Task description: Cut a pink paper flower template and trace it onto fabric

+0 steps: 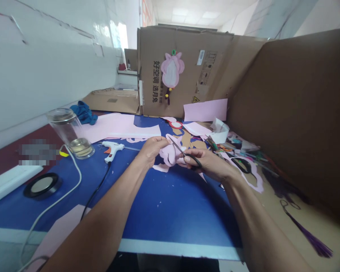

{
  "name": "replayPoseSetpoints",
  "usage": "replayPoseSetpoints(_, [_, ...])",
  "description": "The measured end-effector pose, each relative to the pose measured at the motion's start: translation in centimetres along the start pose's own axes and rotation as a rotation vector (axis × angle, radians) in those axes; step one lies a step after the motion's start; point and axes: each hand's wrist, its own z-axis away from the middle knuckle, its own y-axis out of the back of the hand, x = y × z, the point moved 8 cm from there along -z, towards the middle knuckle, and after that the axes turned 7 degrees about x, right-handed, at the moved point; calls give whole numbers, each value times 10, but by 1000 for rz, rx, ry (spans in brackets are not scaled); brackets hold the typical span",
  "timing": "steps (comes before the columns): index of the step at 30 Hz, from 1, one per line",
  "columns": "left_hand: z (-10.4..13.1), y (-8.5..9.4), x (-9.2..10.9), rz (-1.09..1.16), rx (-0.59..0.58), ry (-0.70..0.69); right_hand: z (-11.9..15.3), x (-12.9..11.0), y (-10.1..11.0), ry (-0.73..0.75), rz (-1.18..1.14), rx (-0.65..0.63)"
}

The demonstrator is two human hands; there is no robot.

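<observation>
My left hand (153, 148) is closed on the upper left edge of a pink foam cutout (170, 154), which has curved outlines and dark slits. In my right hand (205, 160) is a pair of scissors (195, 160) with black handles. Its blades slant up and left across the cutout, their tips near my left fingertips. Just below the cutout, a pale pink scrap (161, 167) lies on the blue table surface (170, 211). Whether the blades are biting into the foam is too small to tell.
A white glue gun (113, 150), a glass cup (81, 145) and a roll of black tape (42, 186) are on the left. Pink sheets (116, 124) lie behind. Scraps and a purple tassel (314, 238) are on the right. A cardboard box (192, 68) stands at the back.
</observation>
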Motion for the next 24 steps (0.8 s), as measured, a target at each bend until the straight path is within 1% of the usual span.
replayPoseSetpoints(5, [1, -2, 0, 10, -10, 14, 2, 1, -3, -26, -41, -17])
replayPoseSetpoints(13, [4, -6, 3, 21, -29, 26, 0, 2, -3, 0, -57, -51])
replayPoseSetpoints(24, [6, -8, 4, 14, -42, 33, 1, 0, -2, -9, -45, -28])
